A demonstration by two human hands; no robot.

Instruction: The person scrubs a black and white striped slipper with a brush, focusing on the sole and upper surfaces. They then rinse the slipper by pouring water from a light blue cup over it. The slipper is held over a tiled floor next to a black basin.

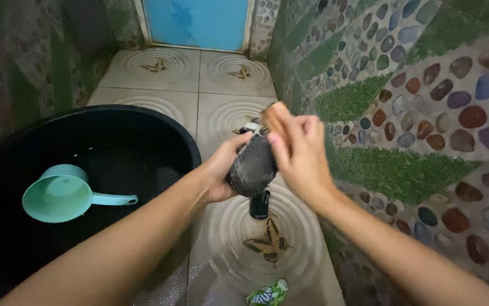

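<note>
Hands: left grips dark shoe; right scrubs with brush.

Black tub left, pebble wall right, open tiled floor between.

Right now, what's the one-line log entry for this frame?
left hand: holds dark shoe | right hand: brush on shoe | basin: water, teal dipper floating | floor: wet tile

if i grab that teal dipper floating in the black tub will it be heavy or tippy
Probably light: the teal dipper floats high on the water in the black tub. It looks like stiff plastic. It lies tilted on its side, so a push would likely rock or spin it, and its wet handle may be slippery.
</note>
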